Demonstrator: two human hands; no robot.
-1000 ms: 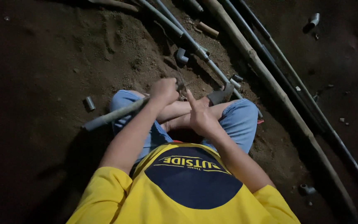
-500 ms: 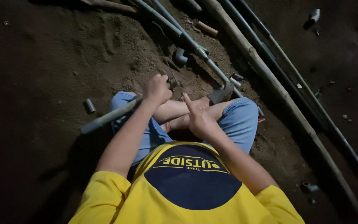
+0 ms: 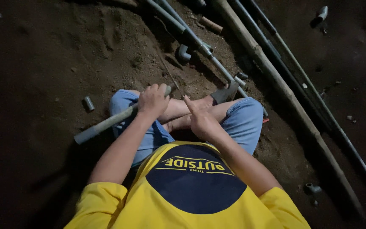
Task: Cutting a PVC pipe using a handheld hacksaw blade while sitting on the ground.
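Observation:
I sit cross-legged on dirt in blue jeans and a yellow shirt. My left hand (image 3: 152, 100) grips a grey plastic pipe (image 3: 104, 124) that lies across my left knee, its far end by my thumb. My right hand (image 3: 201, 120) rests over my bare shins with the index finger stretched forward along a thin dark blade (image 3: 171, 76). The blade slants up and away over the pipe's end. How the right hand's other fingers hold the blade is hidden.
Long grey pipes (image 3: 200, 42) and a thick pole (image 3: 276, 80) run diagonally at the upper right. An elbow fitting (image 3: 184, 53), a short pipe offcut (image 3: 89, 103) and another fitting (image 3: 312, 188) lie on the dirt. A grey wedge-shaped tool head (image 3: 225, 92) sits by my right knee.
My left hand has slid left and back along the pipe, away from the right hand. The right hand stays over my shins with the blade.

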